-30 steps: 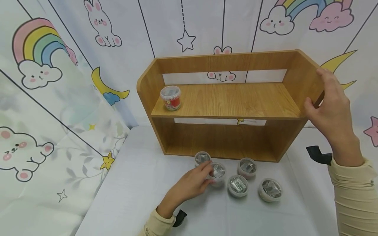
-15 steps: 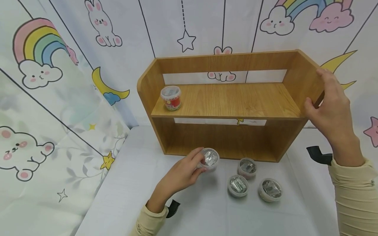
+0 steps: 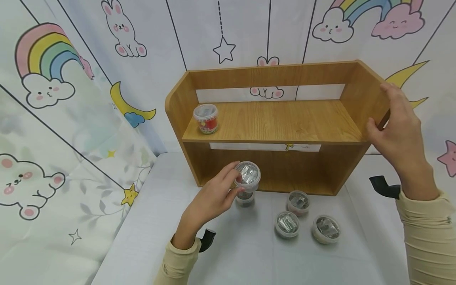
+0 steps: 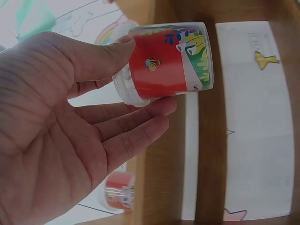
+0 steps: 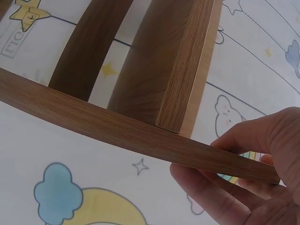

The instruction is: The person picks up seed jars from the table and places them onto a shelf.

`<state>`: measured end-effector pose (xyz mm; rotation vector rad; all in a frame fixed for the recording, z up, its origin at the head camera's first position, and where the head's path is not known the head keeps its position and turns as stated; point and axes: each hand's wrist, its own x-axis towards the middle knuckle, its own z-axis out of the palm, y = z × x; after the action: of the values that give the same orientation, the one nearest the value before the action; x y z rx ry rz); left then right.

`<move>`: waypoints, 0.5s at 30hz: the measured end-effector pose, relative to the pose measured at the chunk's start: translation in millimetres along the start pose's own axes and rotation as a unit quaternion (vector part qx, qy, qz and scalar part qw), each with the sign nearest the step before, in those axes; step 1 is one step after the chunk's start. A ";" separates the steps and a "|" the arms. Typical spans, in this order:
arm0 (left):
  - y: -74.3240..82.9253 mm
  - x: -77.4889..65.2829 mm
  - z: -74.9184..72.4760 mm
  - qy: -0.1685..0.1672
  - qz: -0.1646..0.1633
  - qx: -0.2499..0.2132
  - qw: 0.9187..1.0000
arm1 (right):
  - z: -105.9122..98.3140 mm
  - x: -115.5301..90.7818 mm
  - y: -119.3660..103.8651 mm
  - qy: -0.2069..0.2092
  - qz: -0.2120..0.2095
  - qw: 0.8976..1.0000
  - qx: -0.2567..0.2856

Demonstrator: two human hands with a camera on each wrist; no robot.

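My left hand (image 3: pixel 211 196) pinches a small clear plastic tub (image 3: pixel 248 174) between thumb and fingers, raised in front of the shelf's lower level. In the left wrist view the tub (image 4: pixel 161 61) shows a red label with a bee, and the thumb presses at its lid. My right hand (image 3: pixel 406 134) grips the right side panel of the two-level wooden shelf (image 3: pixel 281 120). In the right wrist view, thumb and fingers lie on either side of that panel (image 5: pixel 117 129). A similar tub (image 3: pixel 206 118) stands upright at the left of the upper level.
Directly below the held tub is another tub (image 3: pixel 245 200), partly hidden. Several more stand on the white table (image 3: pixel 249 257), among them one near the shelf (image 3: pixel 298 202) and one farther right (image 3: pixel 326 229). A printed cloth (image 3: pixel 228 23) hangs behind the shelf.
My left hand has picked the tub up off the table and carried it upward and slightly left, over the tub behind. The right hand has stayed on the shelf's side.
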<state>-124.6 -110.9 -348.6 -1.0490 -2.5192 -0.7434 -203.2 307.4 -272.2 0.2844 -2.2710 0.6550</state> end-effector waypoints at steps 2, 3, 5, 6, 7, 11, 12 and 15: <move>0.7 4.2 -4.7 0.004 0.005 0.006 1.000 | 0.5 0.3 2.1 0.000 -0.002 1.000 -0.002; 0.9 6.3 -7.0 0.006 0.009 0.008 1.000 | 0.6 0.2 2.8 0.001 -0.002 1.000 -0.002; 1.2 10.1 -11.7 0.011 0.015 0.009 1.000 | 0.9 0.5 3.8 0.001 -0.004 1.000 -0.001; 1.5 12.0 -13.9 0.014 0.017 0.008 1.000 | 1.0 0.5 3.9 0.001 -0.003 1.000 0.000; 1.6 13.7 -16.0 0.017 0.019 0.007 1.000 | 1.0 0.5 3.9 0.001 -0.003 1.000 0.000; 4.0 19.8 -23.2 0.028 0.019 0.000 0.999 | 0.8 0.4 3.0 0.000 -0.002 1.000 0.001; 4.6 21.3 -24.7 0.031 0.018 -0.002 0.999 | 0.9 0.3 2.9 -0.001 -0.001 1.000 0.001; 6.4 24.6 -29.6 0.038 0.014 -0.004 0.999 | 1.3 0.5 2.4 -0.002 0.000 1.000 0.001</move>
<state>-134.3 -110.2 -310.8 -1.0366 -2.4337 -0.7713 -205.2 308.7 -273.5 0.2879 -2.2742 0.6568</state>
